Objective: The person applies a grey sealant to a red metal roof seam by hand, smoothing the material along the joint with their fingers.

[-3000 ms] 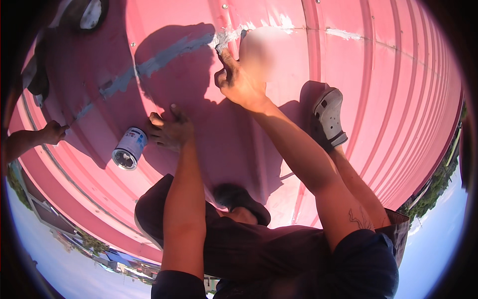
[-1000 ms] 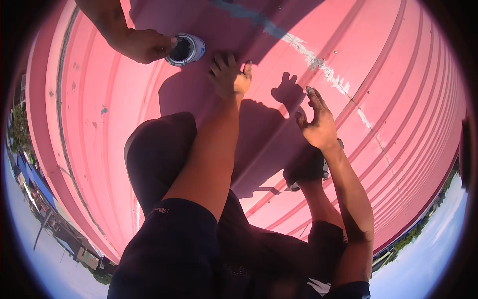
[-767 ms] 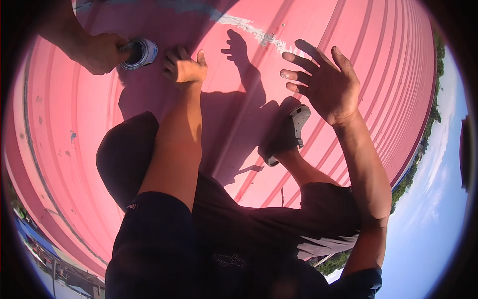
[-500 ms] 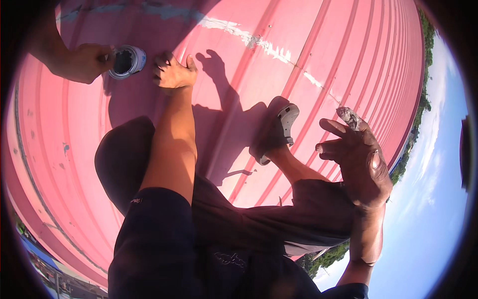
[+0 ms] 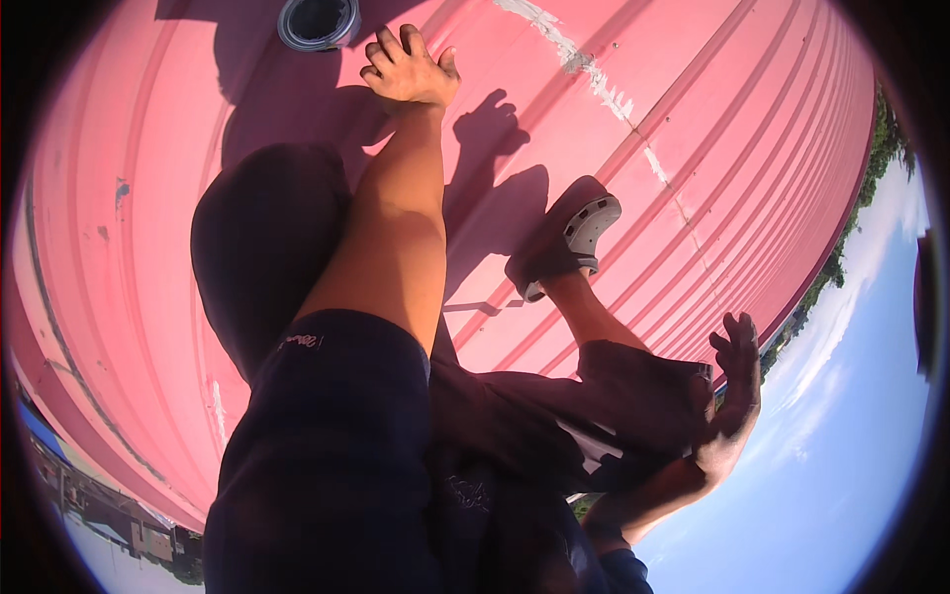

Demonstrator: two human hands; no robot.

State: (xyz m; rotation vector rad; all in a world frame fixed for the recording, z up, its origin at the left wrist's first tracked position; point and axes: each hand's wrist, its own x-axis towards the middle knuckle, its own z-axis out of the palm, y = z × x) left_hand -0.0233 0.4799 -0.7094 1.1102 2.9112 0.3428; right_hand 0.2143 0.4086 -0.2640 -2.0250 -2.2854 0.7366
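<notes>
My left hand presses flat on the pink ribbed metal roof, fingers spread, holding nothing. An open round can stands on the roof just to its upper left, apart from the fingers. My right hand hangs in the air at the lower right, off the roof, fingers apart and empty. My knee in dark shorts and my foot in a grey clog rest on the roof between the hands.
A whitish painted strip runs along a roof seam at the upper middle. The roof's lower edge falls away at the right to trees and sky. Buildings lie far below at the lower left.
My right hand has come down off the roof and swung out to the lower right. The other person's hand at the can has left the picture. The view has tilted.
</notes>
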